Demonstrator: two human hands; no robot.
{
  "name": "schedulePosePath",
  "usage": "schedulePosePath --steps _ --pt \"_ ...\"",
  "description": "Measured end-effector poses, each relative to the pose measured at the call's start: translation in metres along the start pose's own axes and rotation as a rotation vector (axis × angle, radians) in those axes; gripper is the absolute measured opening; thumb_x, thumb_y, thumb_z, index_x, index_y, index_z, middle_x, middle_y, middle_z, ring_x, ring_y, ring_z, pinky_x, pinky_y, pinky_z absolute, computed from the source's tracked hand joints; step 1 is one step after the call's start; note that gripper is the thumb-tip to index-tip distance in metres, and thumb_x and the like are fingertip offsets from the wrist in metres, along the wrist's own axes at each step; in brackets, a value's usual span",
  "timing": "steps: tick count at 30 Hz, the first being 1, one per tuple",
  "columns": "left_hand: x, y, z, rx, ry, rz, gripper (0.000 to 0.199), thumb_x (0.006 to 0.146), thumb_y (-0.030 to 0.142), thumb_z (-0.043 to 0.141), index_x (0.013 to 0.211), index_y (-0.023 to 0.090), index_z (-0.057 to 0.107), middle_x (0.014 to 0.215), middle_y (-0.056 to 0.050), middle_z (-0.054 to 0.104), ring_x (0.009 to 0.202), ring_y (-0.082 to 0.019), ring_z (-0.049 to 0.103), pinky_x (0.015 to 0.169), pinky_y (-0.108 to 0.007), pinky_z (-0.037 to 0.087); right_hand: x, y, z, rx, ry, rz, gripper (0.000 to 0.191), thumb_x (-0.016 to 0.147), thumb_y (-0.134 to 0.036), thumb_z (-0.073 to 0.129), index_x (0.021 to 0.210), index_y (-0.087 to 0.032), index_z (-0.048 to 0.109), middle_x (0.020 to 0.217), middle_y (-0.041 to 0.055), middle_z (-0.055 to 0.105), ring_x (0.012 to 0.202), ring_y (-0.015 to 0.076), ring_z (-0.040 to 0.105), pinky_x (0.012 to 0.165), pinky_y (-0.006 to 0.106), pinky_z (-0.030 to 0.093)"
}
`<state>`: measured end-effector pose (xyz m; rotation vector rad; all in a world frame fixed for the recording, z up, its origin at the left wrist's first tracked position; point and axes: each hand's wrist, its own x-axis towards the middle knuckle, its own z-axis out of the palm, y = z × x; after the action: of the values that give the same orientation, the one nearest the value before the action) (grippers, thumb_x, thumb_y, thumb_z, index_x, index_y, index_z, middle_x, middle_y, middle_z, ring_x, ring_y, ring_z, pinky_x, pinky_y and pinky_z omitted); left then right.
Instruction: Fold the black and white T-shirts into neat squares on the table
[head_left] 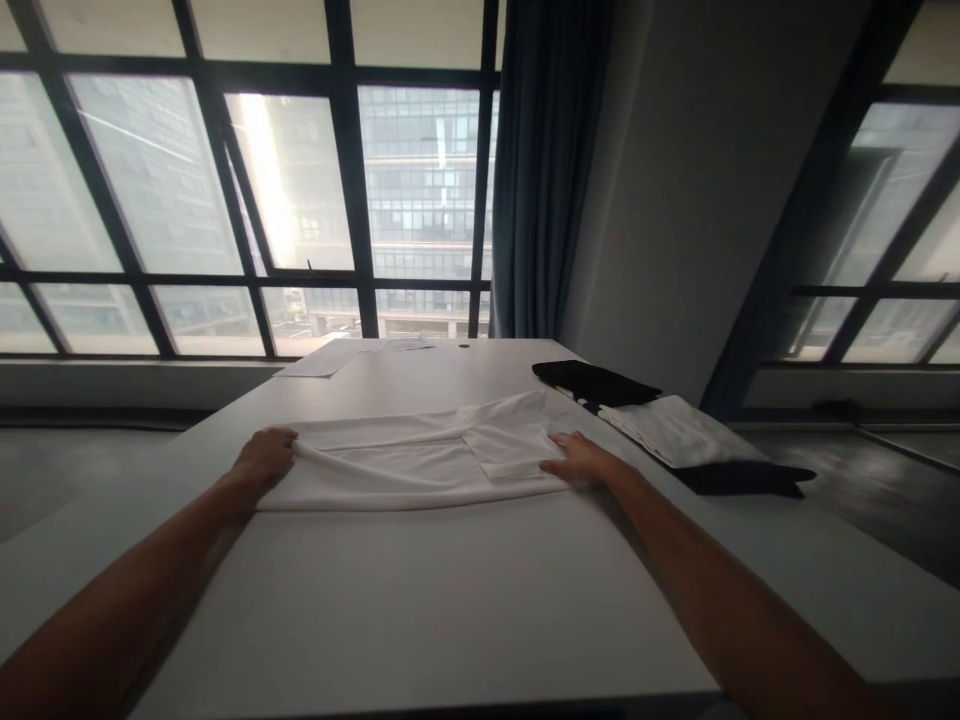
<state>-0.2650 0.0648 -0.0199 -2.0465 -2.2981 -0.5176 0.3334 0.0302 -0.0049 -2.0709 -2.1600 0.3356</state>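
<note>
A white T-shirt [390, 460] lies across the table in front of me, folded lengthwise into a long strip, with a short sleeve laid over its right part. Its near layer sags in soft creases. At the left end, my left hand [268, 455] is closed on the edge of the cloth. My right hand [581, 460] holds the right end beside the sleeve, thumb and forefinger on top of the fabric and a small gap between them; its other fingers are hidden.
On the white table [420, 610], a stack to the right has a black folded garment [596, 382] and a white folded garment [682, 432] over dark cloth. Paper sheets [319, 362] lie at the far left. Beyond stand windows and a blue curtain [547, 180].
</note>
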Motion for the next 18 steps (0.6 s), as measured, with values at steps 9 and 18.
schedulePosePath --steps 9,18 --pt "0.039 0.04 0.014 0.033 0.028 0.031 0.063 0.062 0.007 0.056 0.124 0.013 0.066 0.125 -0.015 0.069 0.121 -0.032 0.061 0.103 -0.035 0.045 -0.006 -0.004 0.001 -0.123 0.231 0.114 0.067 0.089 -0.062 0.051 0.13 -0.01 0.061 0.13 0.023 0.055 0.117 0.0337 0.057 0.098 0.038 0.042" --pt "0.014 -0.026 -0.019 0.002 -0.023 -0.105 0.043 0.08 0.038 0.055 0.111 0.01 0.067 0.107 -0.019 0.074 0.108 -0.038 0.066 0.092 -0.043 0.049 -0.017 0.024 -0.021 0.069 0.119 0.014 0.049 0.092 -0.044 0.055 0.124 -0.009 0.065 0.116 0.0184 0.07 0.104 0.0264 0.066 0.09 0.032 0.046"
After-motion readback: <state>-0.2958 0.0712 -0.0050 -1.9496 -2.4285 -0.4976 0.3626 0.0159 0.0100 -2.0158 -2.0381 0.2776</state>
